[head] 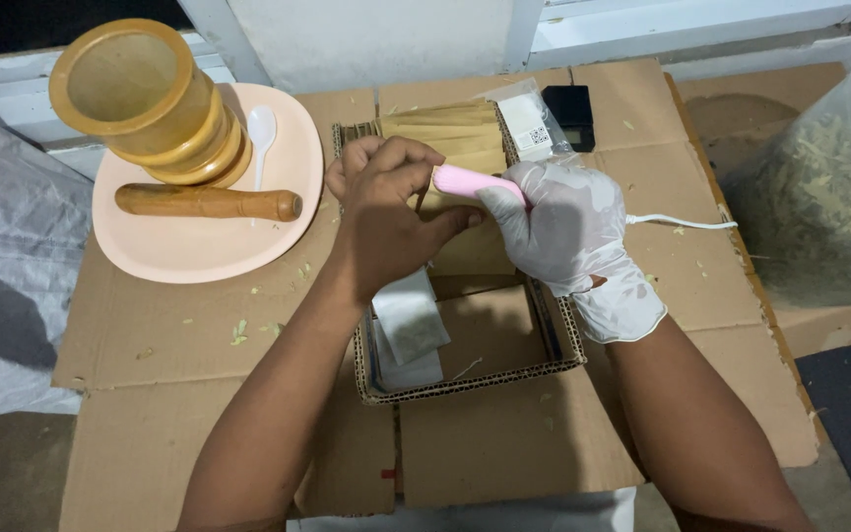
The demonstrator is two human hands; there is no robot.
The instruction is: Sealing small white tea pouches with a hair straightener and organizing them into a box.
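Flattened cardboard (199, 394) covers the surface, flecked with green crumbs. On it sits a shallow box (465, 384) holding white sachets (408, 320) at its near end and tan envelopes (445, 128) at the far end. Above the box, the bare left hand (381, 212) is curled, pinching something too small to tell, touching the gloved right hand (568, 227), which grips a corded pink tool (470, 180). Left, a peach plate (164, 246) carries a wooden pestle (207, 202), mortar (145, 99) and white spoon (261, 133). Beyond, a white wall (366, 39).
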